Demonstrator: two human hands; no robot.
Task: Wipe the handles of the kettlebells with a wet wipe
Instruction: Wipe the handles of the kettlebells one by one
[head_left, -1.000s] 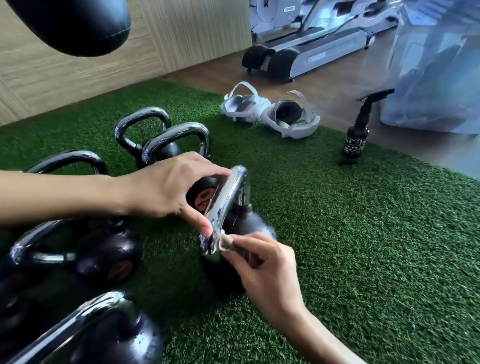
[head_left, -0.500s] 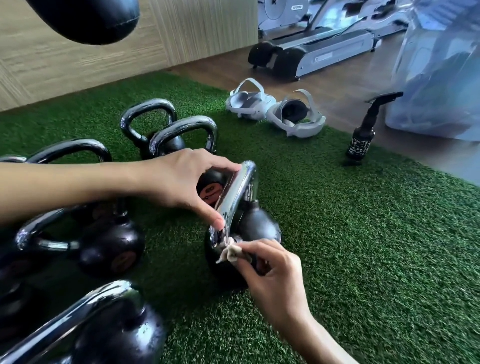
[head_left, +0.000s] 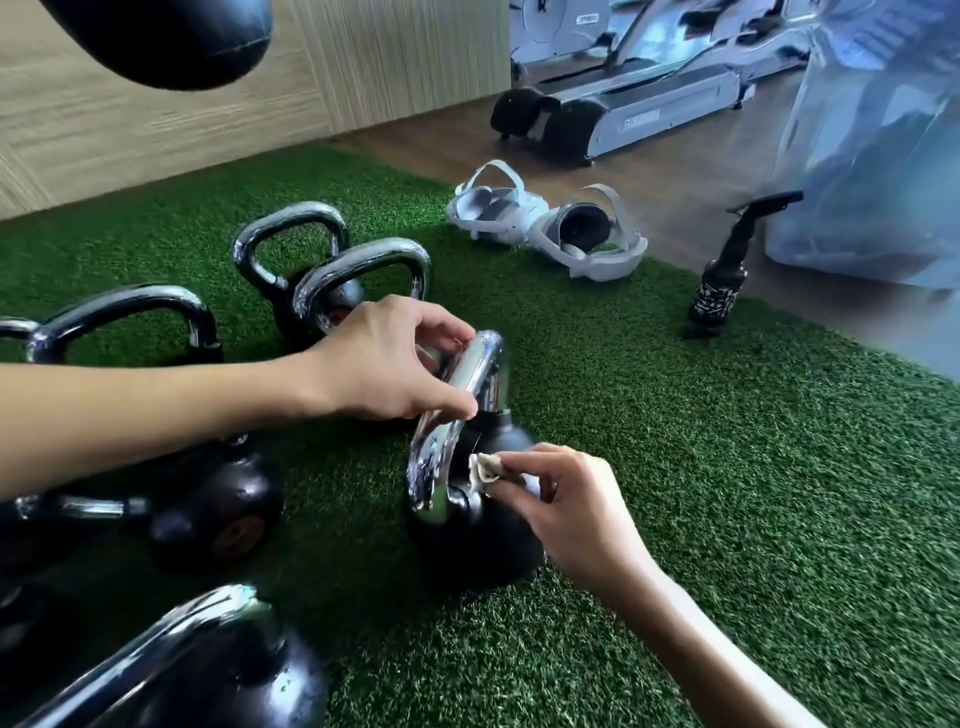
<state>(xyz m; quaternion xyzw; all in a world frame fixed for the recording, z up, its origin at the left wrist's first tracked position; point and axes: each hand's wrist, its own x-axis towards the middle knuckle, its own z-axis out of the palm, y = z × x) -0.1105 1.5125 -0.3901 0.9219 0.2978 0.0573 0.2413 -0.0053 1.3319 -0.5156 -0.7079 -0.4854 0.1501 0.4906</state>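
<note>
**Now working low on the chrome loop**

Right in the middle of the green artificial turf (head_left: 727, 519) sits a black round iron kettlebell (head_left: 467, 551), its polished chrome handle (head_left: 434, 467) edge-on to the camera. The left hand (head_left: 395, 364) holds the top of that handle, fingers curled over it and thumb beneath. The right hand (head_left: 571, 509) pinches a small crumpled white wet wipe (head_left: 483, 470) between thumb and fingertips, pressed against the inner side of the handle's near leg, just above the ball.

Heavy and rigid, the bell should not shift under rubbing. The chrome looks slick, likely more so when damp, so bracing at the top seems wise. The wipe is soft and may bunch or slip.

Open turf lies to the right. On the left, a black kettlebell lying on its side (head_left: 208, 509) crowds the elbow. A dark spray bottle (head_left: 719, 280) stands well apart.
</note>
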